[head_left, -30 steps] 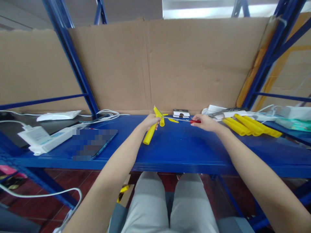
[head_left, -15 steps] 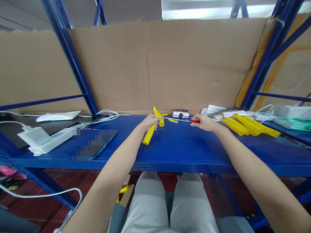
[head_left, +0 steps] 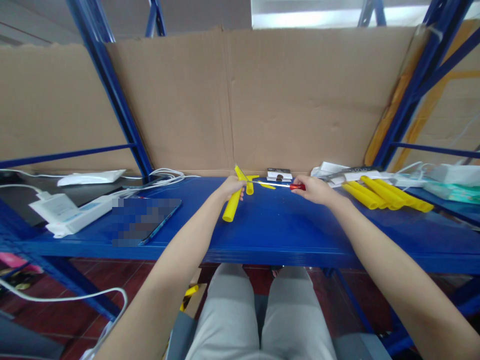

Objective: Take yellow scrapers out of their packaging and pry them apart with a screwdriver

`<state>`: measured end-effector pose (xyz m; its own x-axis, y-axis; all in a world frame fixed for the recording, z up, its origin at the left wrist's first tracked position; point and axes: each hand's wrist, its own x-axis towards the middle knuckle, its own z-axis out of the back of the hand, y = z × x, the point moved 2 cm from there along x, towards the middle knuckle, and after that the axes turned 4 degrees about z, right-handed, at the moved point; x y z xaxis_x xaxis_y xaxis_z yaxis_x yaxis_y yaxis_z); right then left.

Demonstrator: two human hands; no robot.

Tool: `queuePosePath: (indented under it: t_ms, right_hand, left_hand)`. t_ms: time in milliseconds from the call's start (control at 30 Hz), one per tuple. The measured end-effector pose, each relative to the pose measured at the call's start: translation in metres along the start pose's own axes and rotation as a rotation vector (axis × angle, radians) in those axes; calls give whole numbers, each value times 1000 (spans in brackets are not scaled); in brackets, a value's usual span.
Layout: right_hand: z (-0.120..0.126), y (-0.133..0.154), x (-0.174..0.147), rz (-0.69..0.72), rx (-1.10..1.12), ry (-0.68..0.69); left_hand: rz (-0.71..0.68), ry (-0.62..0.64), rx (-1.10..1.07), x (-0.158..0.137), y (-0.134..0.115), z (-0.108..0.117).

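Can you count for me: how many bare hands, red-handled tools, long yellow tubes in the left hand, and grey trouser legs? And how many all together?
Bare hands: 2 (left hand and right hand)
Red-handled tool: 1
Long yellow tube in the left hand: 1
Grey trouser legs: 2
Total: 6

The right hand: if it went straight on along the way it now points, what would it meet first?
Probably the yellow tubular part in the left hand: the red-handled screwdriver in the right hand points toward it, though depth makes contact unclear.
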<state>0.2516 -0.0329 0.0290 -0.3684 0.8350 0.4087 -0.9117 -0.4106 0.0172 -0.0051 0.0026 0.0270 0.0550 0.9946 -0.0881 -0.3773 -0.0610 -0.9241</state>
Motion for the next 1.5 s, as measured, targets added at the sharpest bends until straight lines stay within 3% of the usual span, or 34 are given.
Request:
queuePosePath:
  t_ms: [1500]
  right_hand:
    - [0,-5,1,39,1,-58]
  left_hand:
    - [-9,-6,8,-2,0,-2]
